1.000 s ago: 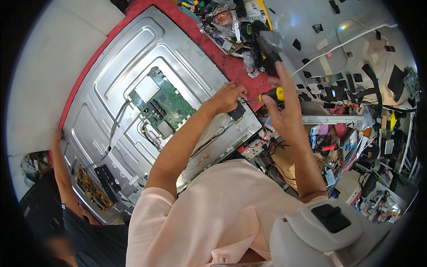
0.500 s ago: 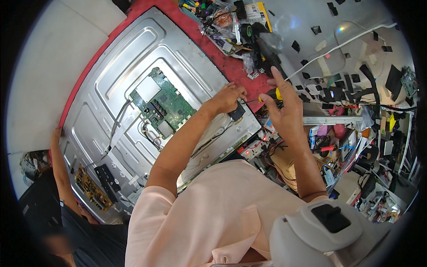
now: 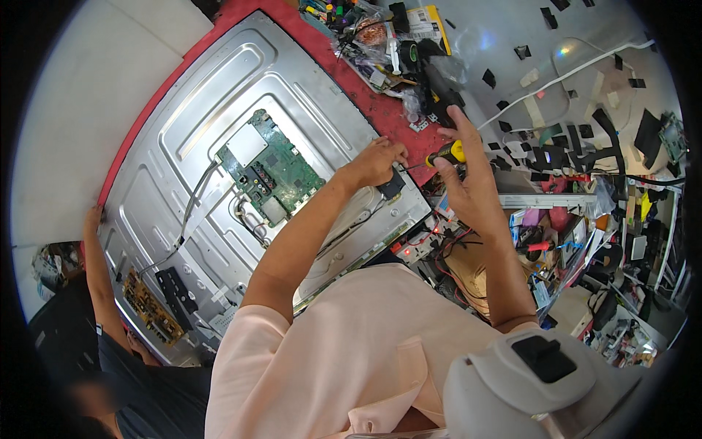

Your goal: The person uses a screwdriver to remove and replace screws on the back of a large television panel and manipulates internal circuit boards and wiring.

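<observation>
A large silver flat-screen back panel (image 3: 183, 132) carries a green circuit board (image 3: 285, 175), cables and a brown board (image 3: 153, 307). Near its right corner, my left hand (image 3: 373, 164) is curled at the edge beside a black part (image 3: 390, 189); what its fingertips hold is hidden. My right hand (image 3: 468, 183), just off that corner, grips a yellow and black screwdriver (image 3: 453, 152), whose thin shaft points left toward the black part.
Another person's hand (image 3: 95, 216) rests on the panel's left edge. A red mat (image 3: 351, 80) lies beneath, with tools and bags (image 3: 373, 33) at the top. A power strip (image 3: 417, 241) with wires and cluttered parts (image 3: 556, 249) are at the right.
Both my hands stay in nearly the same place, with the screwdriver shifting very slightly. The other person's hand has moved slightly up along the left edge.
</observation>
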